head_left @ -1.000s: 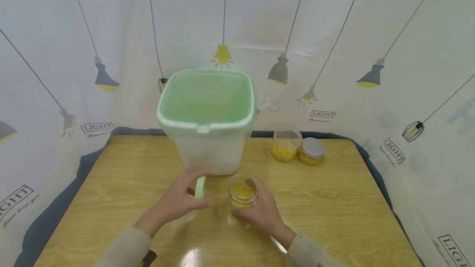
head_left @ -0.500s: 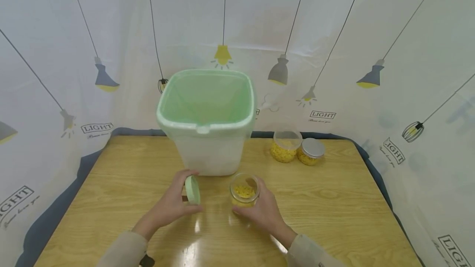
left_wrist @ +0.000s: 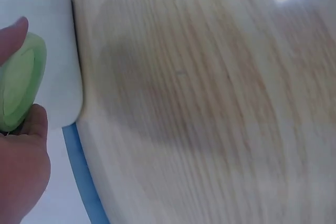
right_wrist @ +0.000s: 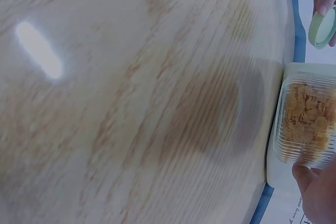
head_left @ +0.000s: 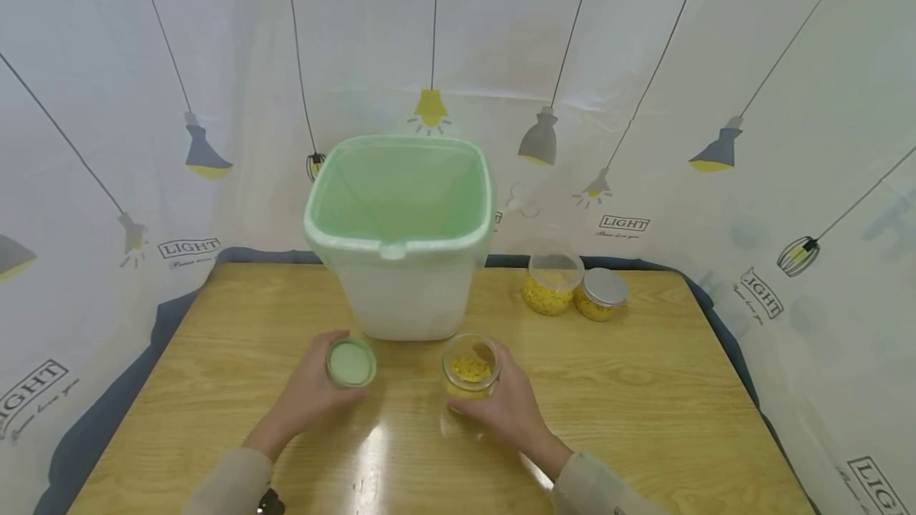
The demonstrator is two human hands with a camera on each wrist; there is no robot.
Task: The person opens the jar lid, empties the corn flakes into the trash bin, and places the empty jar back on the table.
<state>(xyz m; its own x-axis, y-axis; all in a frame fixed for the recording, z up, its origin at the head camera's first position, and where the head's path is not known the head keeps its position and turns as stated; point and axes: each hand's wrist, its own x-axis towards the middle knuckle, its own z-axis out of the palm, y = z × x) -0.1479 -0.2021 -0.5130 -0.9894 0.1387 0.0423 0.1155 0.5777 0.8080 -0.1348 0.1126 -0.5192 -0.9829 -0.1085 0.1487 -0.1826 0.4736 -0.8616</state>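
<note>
My left hand [head_left: 304, 396] holds a round green lid [head_left: 351, 362] between its fingers, just above the wooden table [head_left: 215, 324], left of the jar. In the left wrist view the lid [left_wrist: 18, 87] shows edge-on between thumb and fingertip. My right hand [head_left: 504, 408] grips a small clear jar [head_left: 469, 368], open at the top, with yellow flakes inside; the jar stands on the table in front of the bin. In the right wrist view the jar [right_wrist: 307, 121] shows beside my thumb, and the lid [right_wrist: 321, 27] at the top right.
A white bin with a green liner [head_left: 401, 233] stands open behind the jar. At the back right are an open jar of yellow flakes [head_left: 550, 283] and a jar with a metal lid [head_left: 601, 292]. A printed curtain [head_left: 716, 102] surrounds the table.
My left hand has carried the green lid leftward, away from the jar, and turned it from edge-on to face-up. My right hand and the jar have stayed in place.
</note>
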